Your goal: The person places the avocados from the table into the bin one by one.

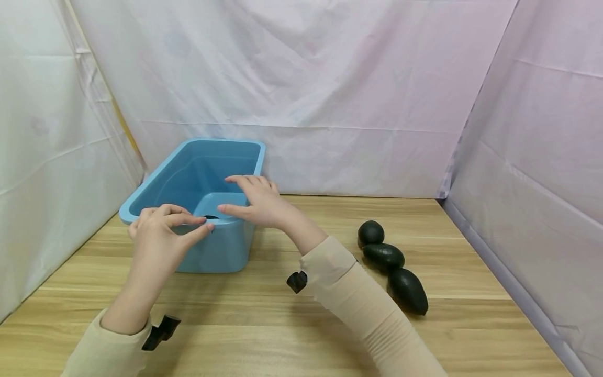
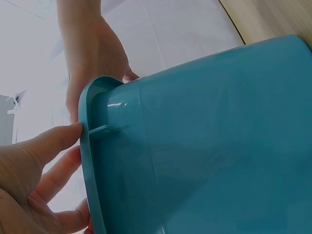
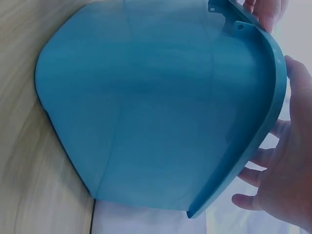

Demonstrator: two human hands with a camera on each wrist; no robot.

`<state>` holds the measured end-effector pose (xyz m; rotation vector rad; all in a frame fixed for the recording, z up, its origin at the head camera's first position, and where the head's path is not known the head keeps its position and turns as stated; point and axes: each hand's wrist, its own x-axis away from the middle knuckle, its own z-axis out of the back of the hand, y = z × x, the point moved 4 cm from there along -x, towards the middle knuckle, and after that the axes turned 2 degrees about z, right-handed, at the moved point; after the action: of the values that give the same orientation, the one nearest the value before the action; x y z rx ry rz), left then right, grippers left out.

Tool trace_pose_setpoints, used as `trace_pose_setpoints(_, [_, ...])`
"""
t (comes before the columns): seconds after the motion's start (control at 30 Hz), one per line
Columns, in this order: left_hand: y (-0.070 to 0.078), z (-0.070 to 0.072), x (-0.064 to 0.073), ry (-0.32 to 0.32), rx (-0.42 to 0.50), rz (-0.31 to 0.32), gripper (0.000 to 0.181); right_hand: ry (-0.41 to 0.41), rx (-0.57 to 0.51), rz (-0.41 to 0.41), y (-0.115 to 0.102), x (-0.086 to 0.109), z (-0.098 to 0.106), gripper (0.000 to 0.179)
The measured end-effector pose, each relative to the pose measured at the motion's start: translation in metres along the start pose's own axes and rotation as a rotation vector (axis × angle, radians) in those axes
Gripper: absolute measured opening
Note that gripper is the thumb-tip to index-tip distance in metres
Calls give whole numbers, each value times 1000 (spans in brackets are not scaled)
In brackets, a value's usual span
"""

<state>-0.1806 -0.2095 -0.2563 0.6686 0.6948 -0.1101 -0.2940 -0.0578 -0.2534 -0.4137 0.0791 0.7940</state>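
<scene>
Blue plastic forms the tub, set upright at the left of the bench, its mouth presumably turned up for reach from above. In the head view, the left grip is poised at the near rim, the right grip by the right rim; three dark avocados are lined up at the right, probably kept within reach. From the left wrist, thumb and fingers are seen parted, nothing grasped; rim contact cannot be told. From the right wrist, the right grip is seen released, fingers fanned beside the rim.
</scene>
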Motion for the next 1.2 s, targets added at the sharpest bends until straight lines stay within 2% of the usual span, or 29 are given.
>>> trace_pose_setpoints(0.93, [1, 0, 0, -4, -6, 20, 21, -11, 214, -37, 20, 30, 26, 83])
trace_pose_setpoints(1.2, [2, -1, 0, -11, -4, 31, 24, -12, 198, -36, 27, 40, 30, 83])
